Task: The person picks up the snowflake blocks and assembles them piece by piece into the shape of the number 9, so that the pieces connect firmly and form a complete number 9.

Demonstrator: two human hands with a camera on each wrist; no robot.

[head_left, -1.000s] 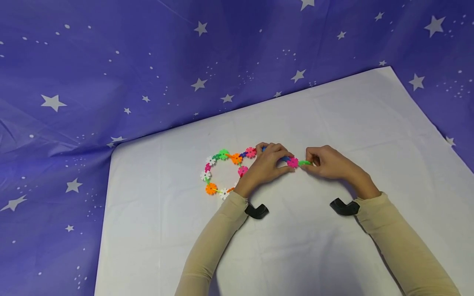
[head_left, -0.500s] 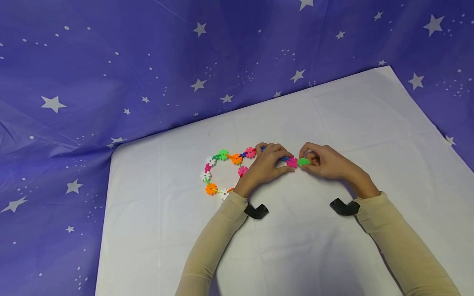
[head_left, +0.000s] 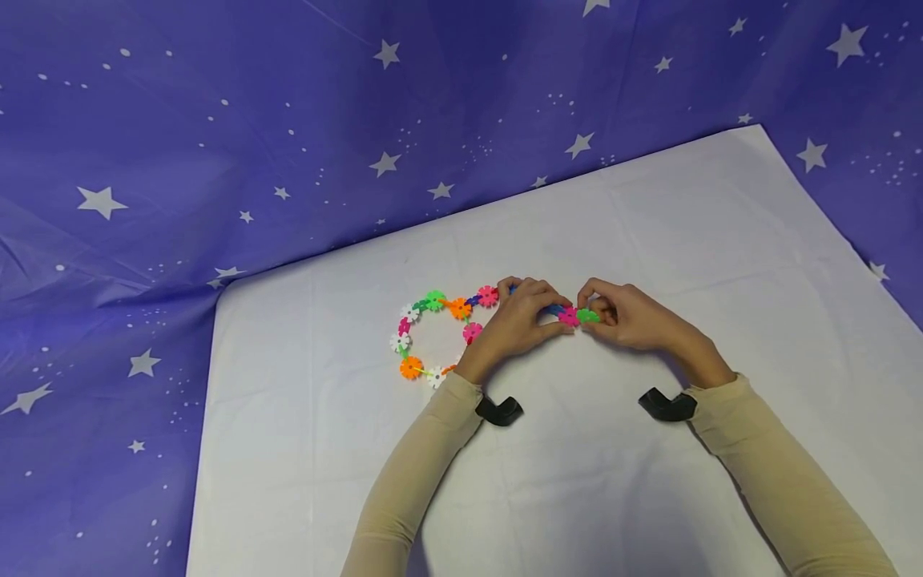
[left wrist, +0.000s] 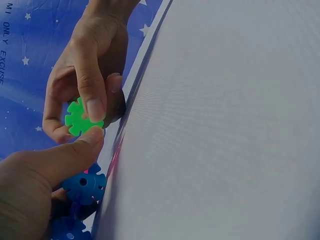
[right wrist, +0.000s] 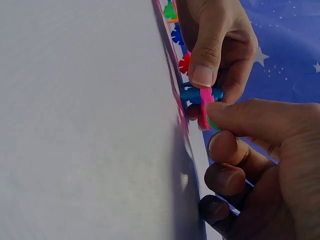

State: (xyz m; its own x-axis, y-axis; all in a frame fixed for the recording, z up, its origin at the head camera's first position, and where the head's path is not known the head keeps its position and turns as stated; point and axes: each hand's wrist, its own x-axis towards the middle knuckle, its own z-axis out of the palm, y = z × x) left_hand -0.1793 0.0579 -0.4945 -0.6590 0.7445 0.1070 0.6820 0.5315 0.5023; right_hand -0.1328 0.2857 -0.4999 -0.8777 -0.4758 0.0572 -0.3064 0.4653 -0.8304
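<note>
My left hand (head_left: pixel 521 322) pinches a pink notched snowflake disc (head_left: pixel 569 317) between thumb and fingers. That disc stands at the right end of a chain of linked discs, with a blue disc (left wrist: pixel 84 186) just behind it under the hand. My right hand (head_left: pixel 636 317) pinches a green snowflake disc (head_left: pixel 587 316) by thumb and fingertips, its edge right at the pink disc's rim. In the right wrist view the pink disc (right wrist: pixel 206 105) shows edge-on, and the right thumb covers most of the green one.
Left of the hands, linked discs form a ring on the white-covered table (head_left: pixel 324 449), among them an orange disc (head_left: pixel 411 368) and a white disc (head_left: pixel 400 342). My left forearm covers part of the ring. A purple star-patterned cloth (head_left: pixel 288 120) hangs behind the table.
The green disc has turned from nearly edge-on to show its broad face, and has moved left against the pink disc with my right hand. My left hand stays in place.
</note>
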